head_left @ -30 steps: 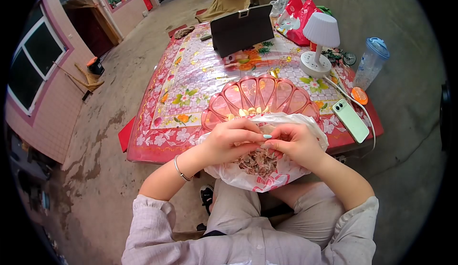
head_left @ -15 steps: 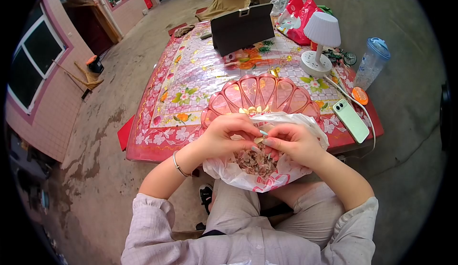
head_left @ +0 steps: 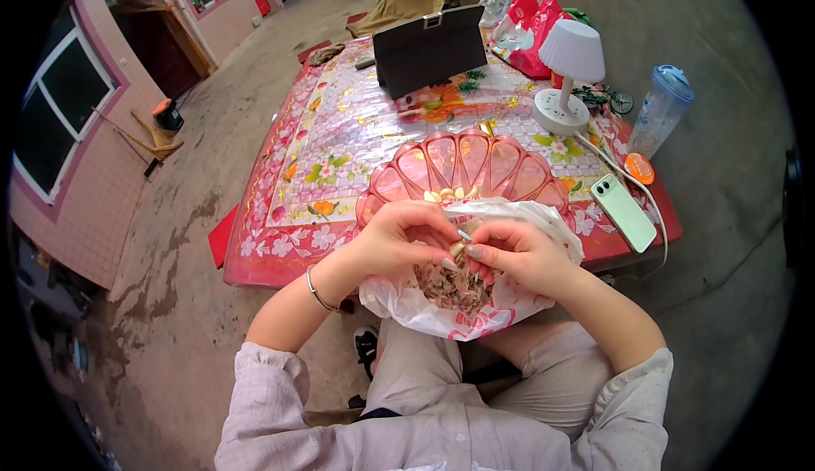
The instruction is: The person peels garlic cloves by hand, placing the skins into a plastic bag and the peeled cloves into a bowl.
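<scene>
Both hands meet above a white plastic bag (head_left: 399, 305) that lies open against the table edge. Between the fingertips is a small pale garlic clove (head_left: 459, 249). My left hand (head_left: 407, 238) pinches it from one side, a bracelet on the wrist. From the other side my right hand (head_left: 518, 250) grips it with thumb and forefinger. Dry garlic skins (head_left: 454, 291) are heaped in the bag below the fingers. Just beyond, several peeled cloves (head_left: 448, 193) rest in a pink, petal-shaped clear plate (head_left: 463, 153), its near part covered by the bag and hands.
On the flowered tablecloth (head_left: 318, 191) stand a dark tablet case (head_left: 441, 51), a white lamp (head_left: 570, 55) and a blue-lidded cup (head_left: 662, 110). A pale green phone (head_left: 624, 214) lies beside a white cable and an orange round item (head_left: 639, 168). Red bags (head_left: 539, 34) sit at the far right.
The fingertips have shifted slightly left and down around the clove, and more of its pale surface shows. The bag, plate and other things stay where they were.
</scene>
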A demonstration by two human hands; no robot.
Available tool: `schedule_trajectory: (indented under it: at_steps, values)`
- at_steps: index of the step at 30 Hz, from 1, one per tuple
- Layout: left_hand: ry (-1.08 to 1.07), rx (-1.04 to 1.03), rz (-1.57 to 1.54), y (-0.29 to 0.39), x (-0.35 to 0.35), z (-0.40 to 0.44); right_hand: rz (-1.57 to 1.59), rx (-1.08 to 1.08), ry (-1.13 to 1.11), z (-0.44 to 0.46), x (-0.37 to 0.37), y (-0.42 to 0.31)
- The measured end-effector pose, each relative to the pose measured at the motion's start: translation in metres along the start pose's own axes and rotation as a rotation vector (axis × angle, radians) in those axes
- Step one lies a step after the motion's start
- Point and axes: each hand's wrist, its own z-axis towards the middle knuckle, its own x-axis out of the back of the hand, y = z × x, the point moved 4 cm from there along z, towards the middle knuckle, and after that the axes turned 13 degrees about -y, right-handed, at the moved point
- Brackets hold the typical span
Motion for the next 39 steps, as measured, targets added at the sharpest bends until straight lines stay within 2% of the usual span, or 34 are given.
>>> schedule_trajectory:
  at_steps: [4, 10, 13, 15, 18, 22, 24, 30, 35, 37, 38, 39]
  values:
    - [0.002, 0.010, -0.037, -0.002, -0.002, 0.000, 0.020, -0.014, -0.022, -0.001, 0.000, 0.003]
    - [-0.035, -0.009, 0.063, 0.002, -0.004, 0.001, 0.047, -0.027, -0.035, -0.001, 0.001, 0.005]
    - [0.011, 0.061, 0.058, 0.000, -0.004, 0.001, 0.031, -0.023, 0.008, 0.000, 0.001, 0.004]
    - [-0.039, -0.030, 0.295, 0.006, -0.005, 0.004, 0.028, -0.026, 0.011, 0.000, 0.003, 0.004]
    - [-0.099, -0.061, 0.397, 0.006, -0.004, 0.005, 0.028, -0.026, 0.016, 0.000, 0.002, 0.005]
    - [-0.081, -0.029, 0.258, 0.003, -0.007, 0.003, -0.009, -0.015, 0.020, -0.001, 0.002, 0.003]
    - [0.032, 0.101, -0.145, -0.001, -0.007, 0.000, -0.006, -0.014, 0.025, -0.002, 0.002, 0.001]
    - [0.110, 0.044, -0.270, -0.009, 0.008, -0.006, -0.029, 0.003, 0.109, -0.003, 0.003, 0.000]
    - [0.059, -0.040, -0.166, -0.005, 0.008, -0.002, -0.194, -0.053, 0.094, -0.003, 0.004, -0.002]
    - [0.038, -0.051, -0.108, -0.003, 0.007, -0.001, -0.246, -0.178, 0.063, -0.003, 0.003, 0.002]
    - [0.028, -0.044, -0.014, -0.003, 0.007, -0.001, -0.245, -0.179, 0.063, -0.002, 0.003, 0.005]
    - [0.018, -0.037, 0.080, -0.003, 0.007, -0.001, -0.209, -0.082, 0.059, -0.001, 0.002, 0.008]
